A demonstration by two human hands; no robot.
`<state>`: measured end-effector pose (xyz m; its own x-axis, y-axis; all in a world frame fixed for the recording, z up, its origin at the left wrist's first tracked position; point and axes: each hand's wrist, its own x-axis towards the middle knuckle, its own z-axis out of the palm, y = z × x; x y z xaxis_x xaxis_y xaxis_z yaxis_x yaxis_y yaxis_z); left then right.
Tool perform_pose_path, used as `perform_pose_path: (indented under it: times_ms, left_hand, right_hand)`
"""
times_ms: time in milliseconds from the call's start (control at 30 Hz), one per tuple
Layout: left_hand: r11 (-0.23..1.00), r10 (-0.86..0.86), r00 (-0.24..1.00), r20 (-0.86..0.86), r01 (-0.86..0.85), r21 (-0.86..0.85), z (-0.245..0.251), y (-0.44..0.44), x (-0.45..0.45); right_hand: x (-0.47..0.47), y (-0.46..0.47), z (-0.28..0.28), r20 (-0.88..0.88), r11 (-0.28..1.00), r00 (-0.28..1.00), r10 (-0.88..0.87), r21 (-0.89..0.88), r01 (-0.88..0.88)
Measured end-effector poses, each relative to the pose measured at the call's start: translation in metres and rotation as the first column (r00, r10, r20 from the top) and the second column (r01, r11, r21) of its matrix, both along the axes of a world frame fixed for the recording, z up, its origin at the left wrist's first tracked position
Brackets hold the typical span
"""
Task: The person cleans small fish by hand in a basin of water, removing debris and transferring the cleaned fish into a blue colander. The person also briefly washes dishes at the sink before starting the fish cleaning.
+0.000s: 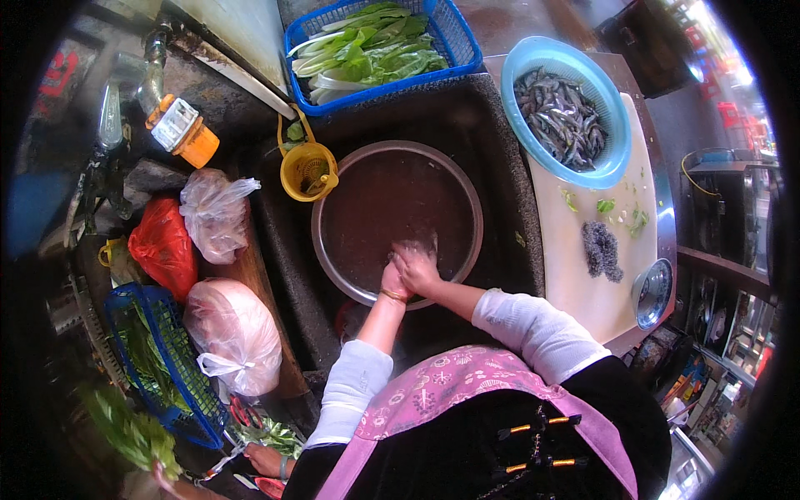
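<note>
My left hand (395,279) and my right hand (417,264) are pressed together at the near part of a wide round metal basin (476,219), in dark water. Their fingers overlap, and I cannot tell whether anything lies between them. The basin stands in a dark stone sink (515,156). At its upper left rim hangs a yellow plastic strainer (309,171) with green scraps. Behind the sink, leafy greens (369,53) fill a blue plastic basket (389,94). At the upper right, a light blue colander (615,134) holds many small grey fish or shrimp (559,119).
Right of the sink are a white cutting board (575,250), a steel wool scourer (601,251) and a metal bowl (654,292). On the left lie a red plastic bag (164,247), tied clear bags (234,334) and another blue basket (175,369). Another person's hand (265,459) is at bottom left.
</note>
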<state>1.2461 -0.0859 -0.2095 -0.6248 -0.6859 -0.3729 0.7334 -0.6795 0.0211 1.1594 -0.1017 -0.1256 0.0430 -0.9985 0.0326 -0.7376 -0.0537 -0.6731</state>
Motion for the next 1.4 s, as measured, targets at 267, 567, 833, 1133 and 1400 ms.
perform_pose_path:
  times_ms: [267, 567, 833, 1133, 1400]
  left_hand:
    - [0.968, 0.121, 0.99, 0.072, -0.134, 0.214, 0.084, -0.025, -0.003]
    - [0.987, -0.115, 0.985, 0.131, 0.099, 0.125, 0.151, -0.057, 0.012]
    - [0.99, -0.138, 0.697, 0.704, 0.124, 0.071, 0.186, -0.055, 0.013]
    - [0.989, -0.15, 0.651, 0.744, 0.108, 0.104, 0.203, -0.061, 0.004]
    - [0.964, -0.051, 0.816, 0.576, 0.19, -0.184, 0.311, -0.123, -0.074]
  right_hand:
    - [-0.023, -0.061, -0.022, 0.367, 0.823, 0.898, -0.241, 0.568, -0.011]
    - [-0.063, -0.073, 0.012, 0.466, 0.344, -0.1, -0.879, 0.474, -0.811]
    - [-0.05, -0.064, 0.046, 0.559, 0.421, 0.377, -0.738, 0.819, -0.388]
    - [-0.057, -0.052, 0.068, 0.568, 0.605, 0.577, -0.588, 0.781, -0.153]
    - [-0.16, -0.108, 0.22, 0.855, 0.869, 0.158, -0.495, 0.491, 0.066]
